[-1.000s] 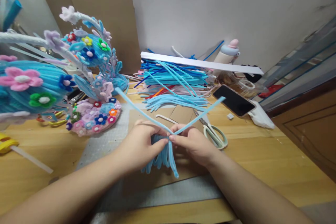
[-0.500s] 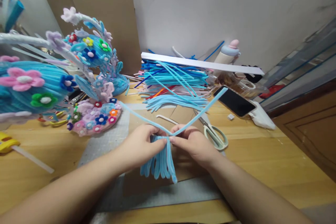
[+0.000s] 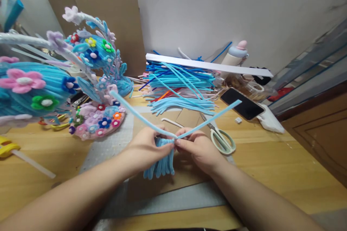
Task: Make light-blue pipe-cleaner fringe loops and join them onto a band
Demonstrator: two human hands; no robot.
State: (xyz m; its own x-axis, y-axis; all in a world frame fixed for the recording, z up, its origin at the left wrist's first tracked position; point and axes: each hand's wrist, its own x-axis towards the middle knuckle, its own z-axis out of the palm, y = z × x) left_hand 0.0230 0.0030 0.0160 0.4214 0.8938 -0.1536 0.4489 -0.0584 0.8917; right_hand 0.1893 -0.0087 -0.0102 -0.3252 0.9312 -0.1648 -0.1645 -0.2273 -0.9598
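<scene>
Two bare hands meet over a cardboard sheet (image 3: 151, 189) on the worktop (image 3: 271, 177). The left hand (image 3: 149, 147) is nearer the light-blue fringe (image 3: 163, 160): its grip pinches the fringe's top edge, and the strands hang below, towards the wearer. The right hand (image 3: 199, 148), thumb and fingers closed beside the left thumb, pinches the bend of a fuzzy light-blue stem (image 3: 208, 120), whose two long ends spread away in a V, one leftward, one rightward.
</scene>
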